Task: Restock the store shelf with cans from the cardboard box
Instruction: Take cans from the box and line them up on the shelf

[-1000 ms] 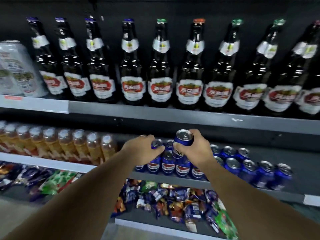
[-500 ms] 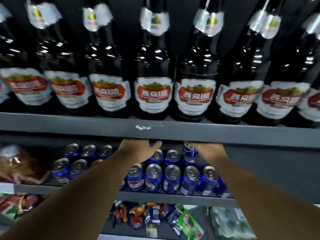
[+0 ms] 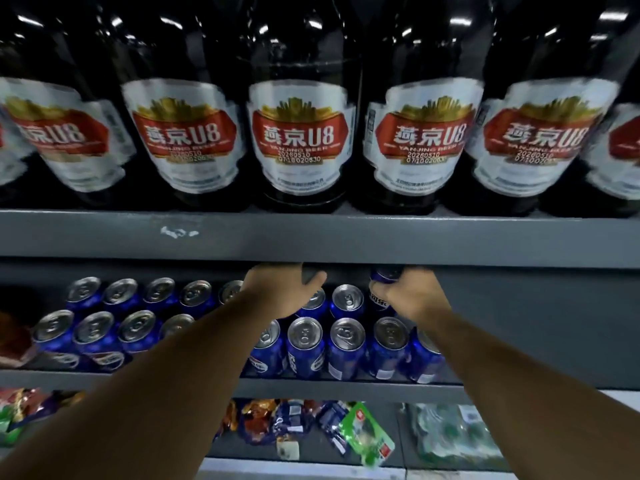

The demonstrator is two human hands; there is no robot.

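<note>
Centrally, under the grey shelf edge [image 3: 450, 240] bearing beer bottles [image 3: 299, 133], the right hand [image 3: 412, 296] grips a blue can [image 3: 382, 276] above shelved cans [image 3: 306, 344]. The left hand [image 3: 273, 289] has its fingertips hidden, so I cannot tell its grasp.

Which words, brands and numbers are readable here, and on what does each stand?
"燕京U8": red banner on the beer bottle labels.
"YANJING BEER": below it, same labels.
"20260510": stamped on the middle label; the digits under it are unclear.
"可乐": blue can in the right hand.
Print on shelved cans and snack packets: too blurred to read.
</note>
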